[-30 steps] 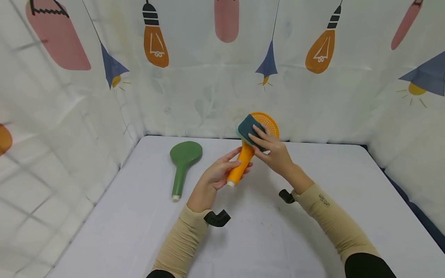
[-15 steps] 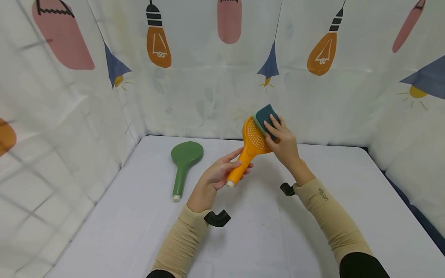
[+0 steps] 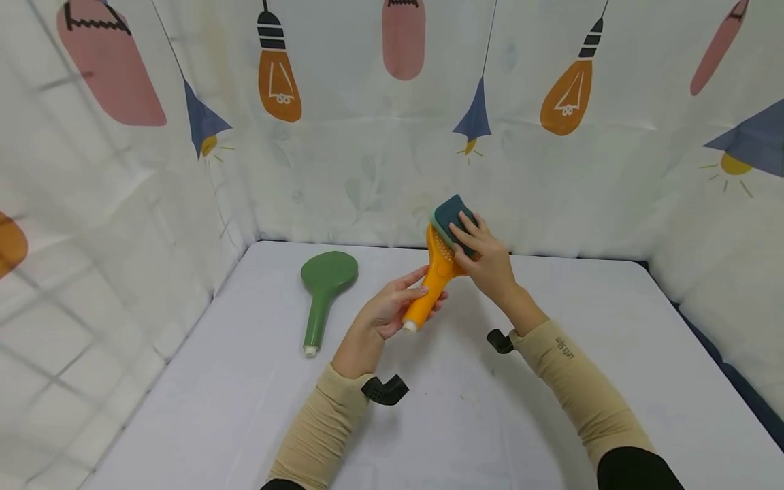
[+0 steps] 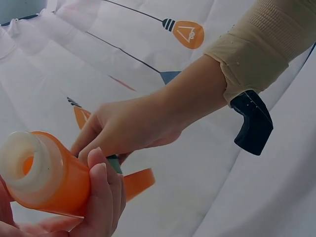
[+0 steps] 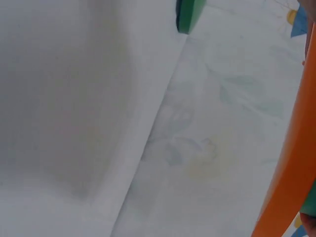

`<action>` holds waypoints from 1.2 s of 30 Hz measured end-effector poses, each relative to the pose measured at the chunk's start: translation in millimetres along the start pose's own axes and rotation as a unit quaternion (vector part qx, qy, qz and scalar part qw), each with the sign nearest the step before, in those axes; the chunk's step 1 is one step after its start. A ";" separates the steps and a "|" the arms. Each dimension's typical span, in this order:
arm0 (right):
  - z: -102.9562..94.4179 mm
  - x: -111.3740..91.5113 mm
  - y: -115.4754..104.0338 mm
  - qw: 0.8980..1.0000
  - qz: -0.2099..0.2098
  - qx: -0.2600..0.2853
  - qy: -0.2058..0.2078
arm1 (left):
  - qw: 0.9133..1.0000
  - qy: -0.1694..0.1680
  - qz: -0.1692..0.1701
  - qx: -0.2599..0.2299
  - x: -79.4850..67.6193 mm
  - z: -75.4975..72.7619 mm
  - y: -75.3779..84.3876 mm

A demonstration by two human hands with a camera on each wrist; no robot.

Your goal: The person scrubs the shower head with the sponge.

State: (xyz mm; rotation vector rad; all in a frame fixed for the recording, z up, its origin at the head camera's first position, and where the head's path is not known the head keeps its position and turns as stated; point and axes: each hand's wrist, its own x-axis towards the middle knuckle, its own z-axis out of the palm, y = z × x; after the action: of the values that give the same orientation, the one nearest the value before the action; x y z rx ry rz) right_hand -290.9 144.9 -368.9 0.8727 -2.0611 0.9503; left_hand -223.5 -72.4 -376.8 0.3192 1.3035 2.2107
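Observation:
My left hand (image 3: 388, 309) grips an orange shower head (image 3: 436, 279) by its handle, holding it tilted above the table. In the left wrist view, the handle's hollow white end (image 4: 19, 160) faces the camera. My right hand (image 3: 488, 264) holds a sponge (image 3: 452, 216) with a dark green scouring side up, against the perforated face of the shower head. The sponge and fingers cover much of that face. Along the right side of the right wrist view runs the orange rim (image 5: 289, 153), with a sliver of sponge (image 5: 310, 203) beside it.
A green shower head (image 3: 329, 272) with a white end lies on the white-covered table (image 3: 245, 395), left of my hands. Behind the table hangs a pale curtain (image 3: 361, 150) printed with lamps and bulbs. Black wrist devices (image 3: 384, 390) sit at both sleeves.
The sponge went from near the head's neck up to its upper right rim, then back down and left over the face. The left hand keeps its grip, nearly still.

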 end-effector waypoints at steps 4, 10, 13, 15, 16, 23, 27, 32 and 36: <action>5.7 -1.2 -9.9 0.998 -0.056 -0.002 -0.032 | 1.000 0.002 -0.004 0.000 0.6 0.9 -2.4; 6.1 -1.3 -9.8 0.994 -0.091 -0.013 -0.060 | 1.000 0.008 -0.013 -0.004 2.7 1.8 -5.2; 3.4 -0.5 -5.2 0.994 -0.083 -0.026 -0.063 | 1.000 0.003 -0.015 -0.008 2.5 2.0 -5.5; 1.0 0.7 -1.3 0.995 -0.070 -0.035 -0.057 | 1.000 -0.003 -0.016 -0.010 2.4 2.2 -5.3; 0.0 1.2 1.3 0.996 -0.061 -0.040 -0.051 | 1.000 -0.006 -0.016 -0.010 2.3 2.3 -5.1; -12.5 -0.2 19.4 0.998 0.005 -0.058 -0.025 | 1.000 0.002 -0.024 -0.010 2.5 3.0 -4.0; -19.0 -6.4 29.5 0.997 0.052 -0.052 -0.010 | 1.000 0.011 -0.018 -0.005 1.5 1.9 -2.5; -23.9 -15.9 34.8 0.996 0.074 -0.049 -0.011 | 1.000 0.018 -0.014 -0.001 1.0 -1.1 -0.8; -25.1 -24.2 34.1 0.997 0.067 -0.041 -0.008 | 1.000 0.017 -0.013 -0.002 2.2 -3.1 0.2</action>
State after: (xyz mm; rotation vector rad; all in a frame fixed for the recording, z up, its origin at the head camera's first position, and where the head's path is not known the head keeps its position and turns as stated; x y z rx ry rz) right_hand -297.3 189.4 -387.8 0.7091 -2.1790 0.9229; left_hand -226.9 -73.5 -378.4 0.2635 1.3137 2.2045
